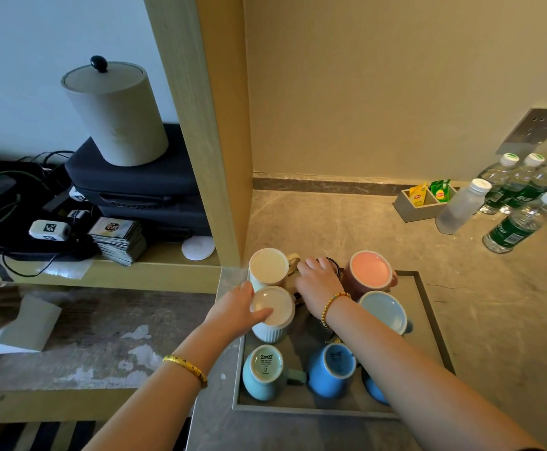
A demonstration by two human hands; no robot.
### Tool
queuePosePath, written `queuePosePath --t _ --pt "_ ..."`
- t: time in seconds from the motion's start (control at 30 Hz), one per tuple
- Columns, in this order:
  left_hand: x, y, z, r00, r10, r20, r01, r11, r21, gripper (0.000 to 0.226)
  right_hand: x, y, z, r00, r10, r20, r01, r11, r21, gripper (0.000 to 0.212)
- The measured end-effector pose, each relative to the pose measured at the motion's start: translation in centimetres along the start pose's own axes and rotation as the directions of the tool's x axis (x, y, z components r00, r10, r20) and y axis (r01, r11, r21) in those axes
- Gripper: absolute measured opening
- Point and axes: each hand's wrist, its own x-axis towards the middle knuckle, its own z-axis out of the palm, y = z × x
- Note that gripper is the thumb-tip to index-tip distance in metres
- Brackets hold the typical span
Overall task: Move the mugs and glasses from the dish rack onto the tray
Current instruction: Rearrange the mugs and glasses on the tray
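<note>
Setting mugs down on the tray looks like the step in hand. White ribbed mug is gripped by the left hand, thumb laid over its upturned base, fingers curled round the far side. Right hand is curled over a dark item just beyond its fingertips; whether mug or glass cannot be told, nor how firmly it is held.

Mug position: upside down, base up, mouth down, long axis roughly vertical with a slight lean. It sits at the tray's left edge, touching or nearly touching the cream mug just beyond the left hand.

Advice, as judgement:
- Mug should be lowered straight, rim flat, before the grip is released.
- A gap from the cream mug should be kept to avoid chipping.
- Handles are best turned away from neighbours.

Pink mug stands right of the right hand; pale blue mug is beside the right wrist; teal mug and blue mug lie nearer the body, between the forearms. All inverted.
</note>
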Motion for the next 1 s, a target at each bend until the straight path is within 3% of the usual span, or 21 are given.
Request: queuePosePath --t 0.23,0.53,0.73,0.83,0.9,1.0 --pt "0.4 0.0 0.9 0.988 -0.116 0.100 0.124 0.990 -0.074 0.041 0.8 -0.1 0.3 0.998 0.035 -0.044 -0.033 0.998 0.044 0.026" --pt "0.3 0.2 1.4 0.974 -0.201 0.102 0.214 0.966 -0.147 0.032 0.2 -0.1 0.0 0.990 0.139 -0.029 -0.135 0.985 0.105 0.023" --pt "-0.4 1.1 0.9 0.973 -0.216 0.076 0.224 0.968 -0.113 0.045 -0.8 -1.5 -0.4 0.963 0.148 0.227 -0.201 0.952 0.233 0.032" --pt "-1.1 1.4 0.9 0.969 -0.226 0.098 0.242 0.944 -0.224 0.048 -1.6 -1.8 -0.1 0.961 0.125 0.245 -0.195 0.938 0.285 0.031" --pt "-2.1 1.3 1.1 0.974 -0.224 0.016 0.220 0.938 -0.269 0.052 -2.4 -1.9 0.2 0.965 0.146 0.219 -0.215 0.917 0.337 0.031" --pt "-3.5 1.2 1.2 0.955 -0.083 -0.285 0.034 0.984 -0.175 0.037 -3.5 -1.7 0.5 0.965 0.221 0.142 -0.262 0.832 0.490 0.030"
